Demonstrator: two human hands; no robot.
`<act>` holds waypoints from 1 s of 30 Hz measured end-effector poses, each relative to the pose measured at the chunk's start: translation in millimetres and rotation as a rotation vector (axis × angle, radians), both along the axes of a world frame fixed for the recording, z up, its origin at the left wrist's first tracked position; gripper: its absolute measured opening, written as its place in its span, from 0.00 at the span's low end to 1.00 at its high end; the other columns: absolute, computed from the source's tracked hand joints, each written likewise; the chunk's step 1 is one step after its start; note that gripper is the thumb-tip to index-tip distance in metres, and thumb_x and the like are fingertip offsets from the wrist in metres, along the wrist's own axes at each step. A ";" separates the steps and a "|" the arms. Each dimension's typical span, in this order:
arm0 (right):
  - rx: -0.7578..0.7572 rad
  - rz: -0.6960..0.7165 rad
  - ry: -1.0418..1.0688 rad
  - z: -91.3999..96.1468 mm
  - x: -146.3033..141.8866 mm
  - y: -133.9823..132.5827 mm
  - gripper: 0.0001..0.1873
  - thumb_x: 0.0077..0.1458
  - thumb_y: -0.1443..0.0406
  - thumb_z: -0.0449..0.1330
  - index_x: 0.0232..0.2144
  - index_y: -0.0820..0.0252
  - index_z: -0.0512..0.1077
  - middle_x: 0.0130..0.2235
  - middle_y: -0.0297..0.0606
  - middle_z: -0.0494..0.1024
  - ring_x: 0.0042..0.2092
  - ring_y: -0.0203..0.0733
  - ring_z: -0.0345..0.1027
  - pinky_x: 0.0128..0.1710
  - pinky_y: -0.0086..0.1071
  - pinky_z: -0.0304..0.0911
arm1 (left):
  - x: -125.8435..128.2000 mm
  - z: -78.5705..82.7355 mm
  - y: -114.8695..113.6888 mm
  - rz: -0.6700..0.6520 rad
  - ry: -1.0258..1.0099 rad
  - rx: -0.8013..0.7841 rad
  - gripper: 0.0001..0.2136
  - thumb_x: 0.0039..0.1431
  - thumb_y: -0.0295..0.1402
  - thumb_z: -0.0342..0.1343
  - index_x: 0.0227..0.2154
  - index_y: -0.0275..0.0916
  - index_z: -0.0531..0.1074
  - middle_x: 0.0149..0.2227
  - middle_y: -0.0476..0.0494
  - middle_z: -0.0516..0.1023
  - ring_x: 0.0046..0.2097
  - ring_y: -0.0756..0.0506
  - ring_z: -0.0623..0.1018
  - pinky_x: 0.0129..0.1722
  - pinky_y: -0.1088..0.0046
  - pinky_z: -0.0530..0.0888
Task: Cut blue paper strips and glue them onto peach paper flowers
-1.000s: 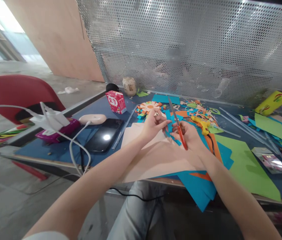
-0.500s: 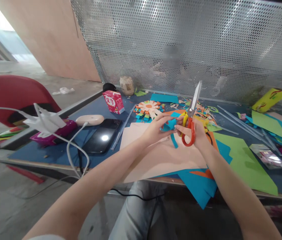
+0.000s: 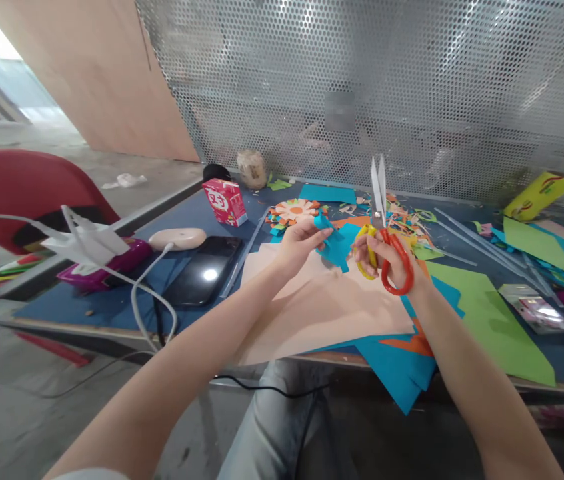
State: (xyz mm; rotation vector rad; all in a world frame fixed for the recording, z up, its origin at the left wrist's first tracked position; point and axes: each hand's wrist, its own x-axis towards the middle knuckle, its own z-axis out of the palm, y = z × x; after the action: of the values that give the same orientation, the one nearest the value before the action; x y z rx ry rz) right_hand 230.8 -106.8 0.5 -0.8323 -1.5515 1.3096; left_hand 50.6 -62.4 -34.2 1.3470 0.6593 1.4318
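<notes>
Scissors (image 3: 378,217) partly behind right hand (image 3: 385,253), chair (image 3: 27,183) cropped

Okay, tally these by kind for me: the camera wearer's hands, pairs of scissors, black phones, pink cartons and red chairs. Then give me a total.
Hands: 2, the left hand and right hand
Scissors: 1
Black phone: 1
Pink carton: 1
Red chair: 1
Total: 6

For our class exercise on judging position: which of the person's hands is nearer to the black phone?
Left. The left hand is to the right of the phone, holding blue paper; the right hand, holding scissors, is farther right.
</notes>
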 end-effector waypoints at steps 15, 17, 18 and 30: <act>-0.308 0.210 -0.388 15.4 5.0 -13.3 0.18 0.45 0.52 0.59 0.26 0.63 0.70 0.19 0.32 0.69 0.15 0.28 0.57 0.11 0.24 0.49 | -10.6 10.0 8.0 0.089 -0.130 -0.012 0.08 0.37 0.30 0.65 0.24 0.37 0.73 0.18 0.54 0.68 0.19 0.57 0.63 0.18 0.81 0.60; -0.308 0.202 -0.393 16.1 4.4 -15.5 0.18 0.46 0.52 0.59 0.25 0.64 0.70 0.19 0.32 0.70 0.15 0.28 0.58 0.12 0.23 0.49 | -11.9 9.4 8.0 0.100 -0.089 0.003 0.09 0.38 0.31 0.64 0.26 0.36 0.74 0.19 0.53 0.69 0.19 0.57 0.63 0.19 0.80 0.61; -0.303 0.197 -0.395 16.5 4.2 -16.5 0.19 0.46 0.52 0.59 0.25 0.64 0.70 0.19 0.32 0.70 0.15 0.28 0.58 0.12 0.23 0.50 | -12.3 9.2 8.1 0.103 -0.070 0.010 0.09 0.39 0.31 0.64 0.27 0.36 0.75 0.19 0.53 0.70 0.20 0.57 0.64 0.19 0.80 0.61; -0.280 0.264 -0.337 14.3 3.2 -18.7 0.24 0.50 0.48 0.53 0.29 0.65 0.71 0.18 0.33 0.70 0.15 0.29 0.57 0.13 0.25 0.52 | -10.6 10.9 2.4 0.033 0.147 0.122 0.09 0.41 0.34 0.63 0.26 0.36 0.76 0.23 0.49 0.71 0.22 0.55 0.65 0.20 0.79 0.63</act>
State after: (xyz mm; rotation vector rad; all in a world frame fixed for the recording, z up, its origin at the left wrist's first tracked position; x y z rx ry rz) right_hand 234.0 -125.5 14.8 -1.0946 -1.8122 1.6713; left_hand 40.0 -60.0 -23.3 1.5546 0.7011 1.4279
